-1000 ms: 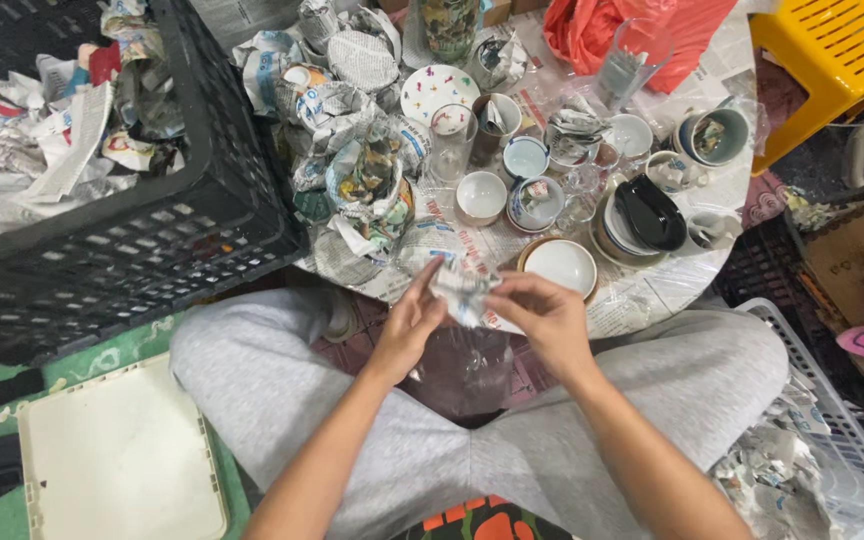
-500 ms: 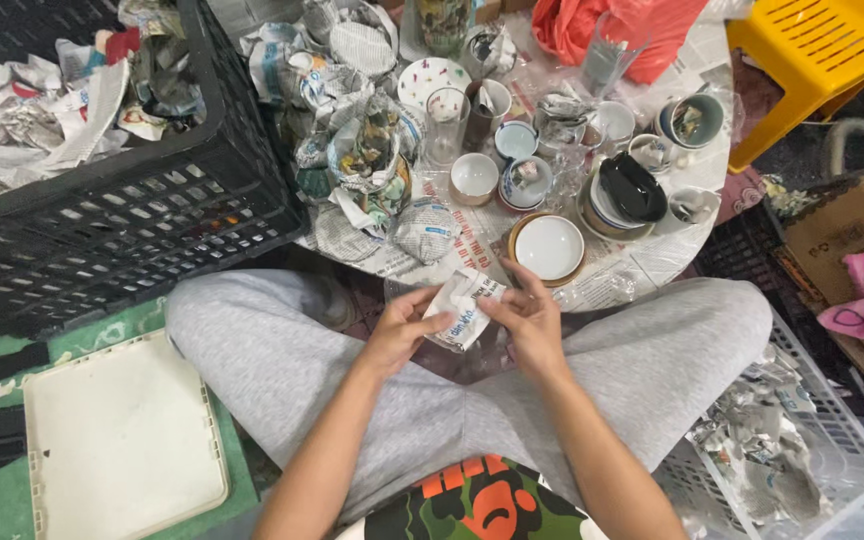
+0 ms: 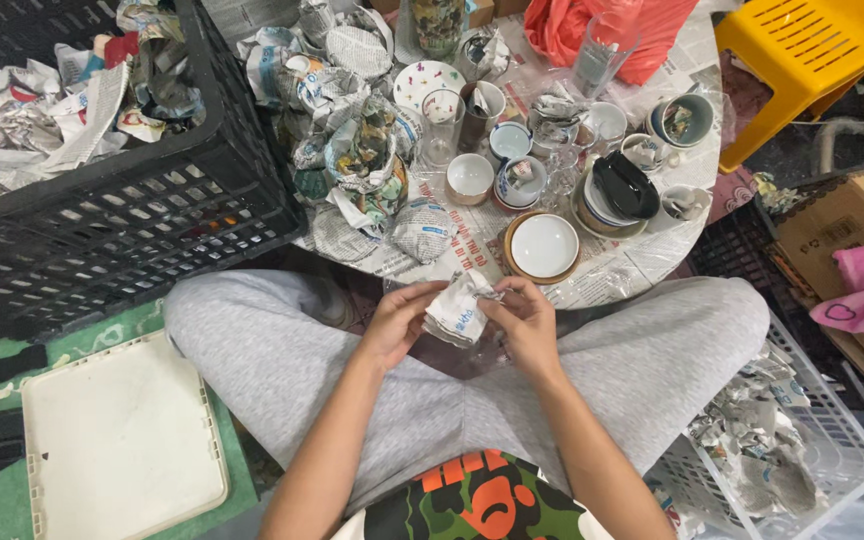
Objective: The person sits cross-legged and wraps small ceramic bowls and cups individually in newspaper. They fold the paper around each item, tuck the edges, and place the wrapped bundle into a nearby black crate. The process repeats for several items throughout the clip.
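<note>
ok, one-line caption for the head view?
Both hands, left hand and right hand, hold a newspaper-wrapped item over the lap, beside a crockery-covered table.

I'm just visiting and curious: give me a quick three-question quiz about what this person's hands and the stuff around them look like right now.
1. True or false: both hands hold the same paper-wrapped item.
2. Which container holds crumpled newspaper at the person's left? A) yellow stool B) black crate C) white lid
3. Fill in: the white bowl nearest the hands sits in a ____-rimmed dish.

Key
1. True: the left hand and right hand both grip the paper-wrapped item over the lap.
2. B: the black crate; a white basket at the right holds paper too.
3. Brown: the white bowl on the round table.
</note>
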